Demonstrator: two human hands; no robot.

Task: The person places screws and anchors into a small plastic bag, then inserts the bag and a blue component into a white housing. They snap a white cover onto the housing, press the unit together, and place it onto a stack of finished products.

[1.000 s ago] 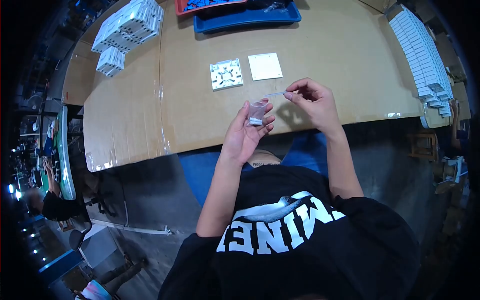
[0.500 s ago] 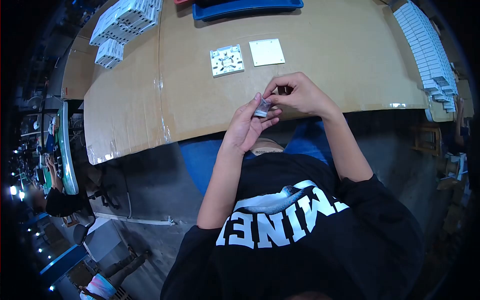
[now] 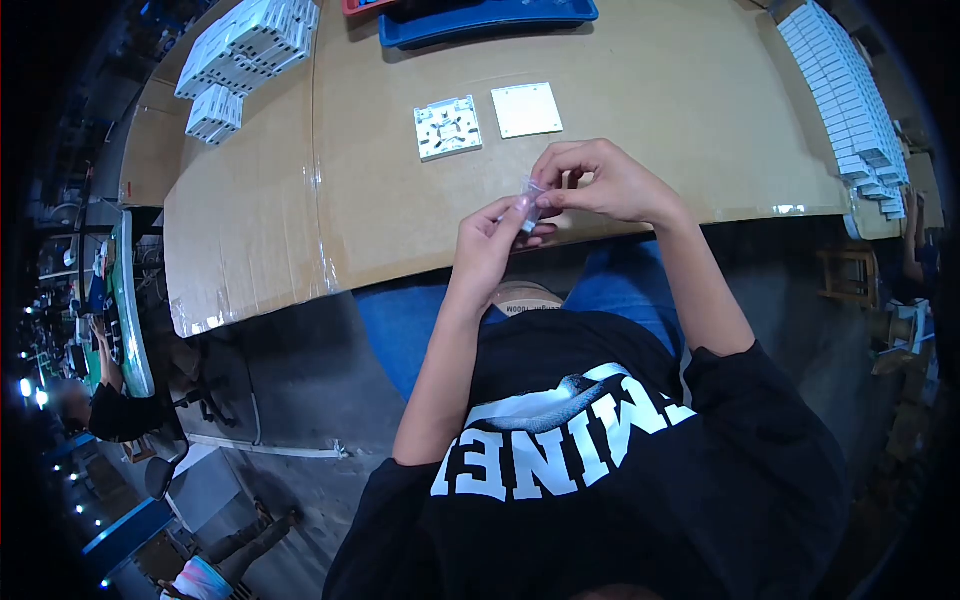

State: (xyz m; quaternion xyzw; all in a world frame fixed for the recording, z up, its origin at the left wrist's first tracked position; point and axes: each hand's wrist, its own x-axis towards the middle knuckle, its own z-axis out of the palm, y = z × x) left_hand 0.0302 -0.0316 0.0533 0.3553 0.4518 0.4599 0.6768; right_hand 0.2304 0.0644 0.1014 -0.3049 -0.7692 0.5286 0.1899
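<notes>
While my left hand pinches the small clear plastic bag near the centre of the frame, my right hand is closed on its upper end between thumb and fingers. For good control, I judge that the left pinch should be firm but light, with the white contents low and clear of the right fingertips. Both grips should work well apart from the open white plastic housing and square white plate, upper centre of the frame.
</notes>
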